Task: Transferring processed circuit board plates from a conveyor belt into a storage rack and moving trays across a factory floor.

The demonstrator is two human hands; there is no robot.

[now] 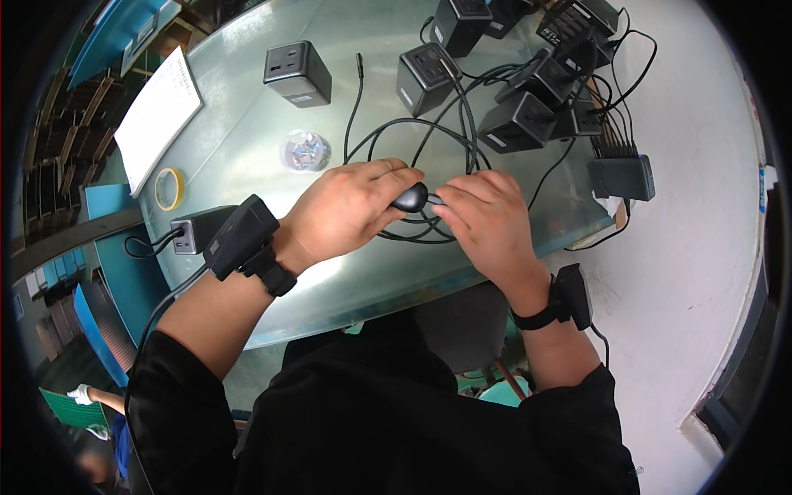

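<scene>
Over the near part of the glass table, my left hand (356, 205) grips a small, glossy black rounded device (410, 198) between thumb and fingers. Against the device's right side is a grey cable plug (436, 200), pinched by my right hand (488, 216). My fingers hide whether the plug is seated in it. A long black cable (412, 124) lies in loose loops behind and under both hands, with one straight end pointing away from me. Beyond the hands stand a dark grey power cube (299, 76) and a second cube (426, 81) with a cable on it.
A clear round tub (306, 152) of small bits and a yellow tape roll (169, 189) lie left. White papers (158, 120) rest at the left edge. Tangled black adapters (520, 122) and a many-cabled hub (620, 176) crowd the right. Another grey cube (198, 231) sits by my left wrist.
</scene>
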